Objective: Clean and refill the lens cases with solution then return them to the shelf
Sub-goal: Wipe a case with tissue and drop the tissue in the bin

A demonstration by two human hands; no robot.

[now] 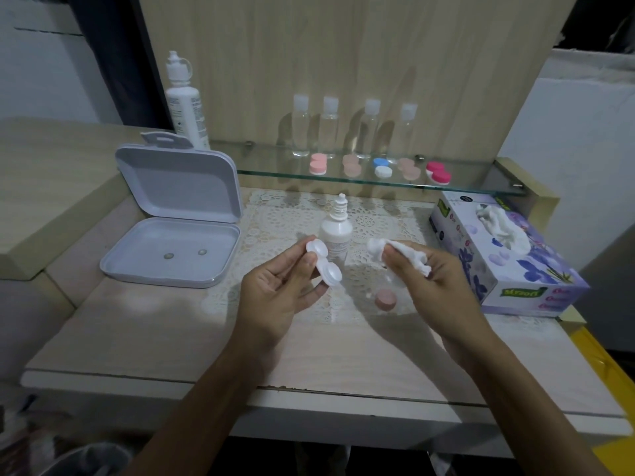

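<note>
Head view. At centre, the left hand [285, 286] pinches an open white lens case [324, 264] by its edge, wells tilted up toward the wearer, presumably so that the cups can be reached. Just beside it at 3 o'clock, the right hand [433, 280] grips a crumpled tissue [395, 257], a wad pushed forward over the fingertips toward the case; tissue and case are near but apart. The step in hand is judged to be the wiping of the wells.

Directly behind the case, at 12 o'clock, a small solution bottle [336, 231] stands upright with its cap off on a lace mat [275, 214], within reach for refilling. A pink cap [385, 298] lies on the mat at 5 o'clock from the case, set aside below the right hand.

At 9 o'clock an open grey box [171, 249] rests on the desk [137, 338], lid propped up, two small round items in its tray; whether these are lenses cannot be told. A tissue box [508, 269] sits at 3 o'clock, a sheet pulled up ready.

At 12 o'clock the glass shelf [343, 178] carries four clear bottles [354, 128] in a row, with closed cases [381, 166] in front of them, and a tall solution bottle [185, 101] stands at its left end. The held case is not yet refilled or returned.
</note>
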